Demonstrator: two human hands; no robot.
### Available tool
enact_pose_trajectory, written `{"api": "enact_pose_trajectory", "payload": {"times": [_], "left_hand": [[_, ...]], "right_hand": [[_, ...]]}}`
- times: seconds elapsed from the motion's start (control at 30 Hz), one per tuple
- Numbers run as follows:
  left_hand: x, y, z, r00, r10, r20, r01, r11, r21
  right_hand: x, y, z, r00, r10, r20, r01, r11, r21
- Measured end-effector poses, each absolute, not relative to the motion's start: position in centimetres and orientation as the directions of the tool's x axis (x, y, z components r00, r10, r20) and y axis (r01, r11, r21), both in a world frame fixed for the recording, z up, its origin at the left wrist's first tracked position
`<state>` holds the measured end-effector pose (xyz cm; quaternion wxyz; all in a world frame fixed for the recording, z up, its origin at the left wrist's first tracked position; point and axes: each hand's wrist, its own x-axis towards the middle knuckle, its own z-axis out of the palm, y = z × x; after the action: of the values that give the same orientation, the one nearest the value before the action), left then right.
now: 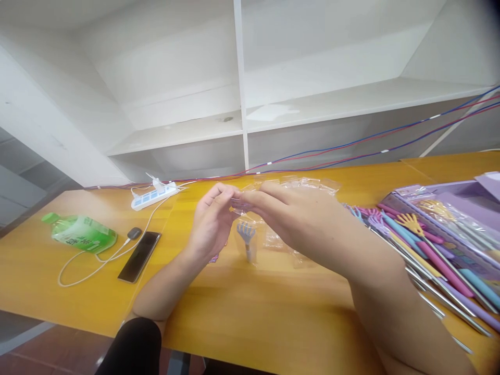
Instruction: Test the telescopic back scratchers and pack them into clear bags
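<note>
My left hand point(214, 219) and my right hand point(281, 208) meet above the middle of the table. Their fingers are closed at the upper end of a clear plastic bag point(253, 247). A grey back scratcher point(246, 233) shows inside the bag, its claw upwards below my fingers. The exact grip of the fingertips is partly hidden. Behind and beside my right hand lie more clear plastic bags point(308, 185), partly covered by the hand and forearm. A small purple-pink printed piece point(213, 258) peeks out beside my left wrist.
At the right, several colourful back scratchers point(433, 250) lie beside a purple box point(406, 192) holding bagged ones. On the left are a green bottle point(84, 233), a phone point(139, 257), a charging cable and a power strip point(154, 195). White shelves point(175, 135) stand behind the table.
</note>
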<state>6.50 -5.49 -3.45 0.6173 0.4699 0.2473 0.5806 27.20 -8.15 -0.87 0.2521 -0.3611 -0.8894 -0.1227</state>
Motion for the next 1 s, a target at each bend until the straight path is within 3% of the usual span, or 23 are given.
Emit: {"api": "enact_pose_trajectory", "payload": {"times": [0.37,0.73,1.0], "left_hand": [[6.68,-5.49,-3.78,0.167,0.948,0.271,-0.466,-0.166,0.869],[6.59,-5.7,-3.61,0.136,0.93,0.342,-0.398,-0.265,0.878],[6.54,-5.92,-3.58,0.118,0.921,0.372,-0.428,-0.291,0.855]], "right_hand": [[27.39,-8.08,-0.77,-0.577,0.59,0.565,0.724,0.69,0.02],[26.8,-7.96,-0.79,-0.532,0.458,0.712,0.668,0.744,0.02],[26.6,-7.95,-0.61,-0.56,0.508,0.654,0.652,0.757,-0.029]]}}
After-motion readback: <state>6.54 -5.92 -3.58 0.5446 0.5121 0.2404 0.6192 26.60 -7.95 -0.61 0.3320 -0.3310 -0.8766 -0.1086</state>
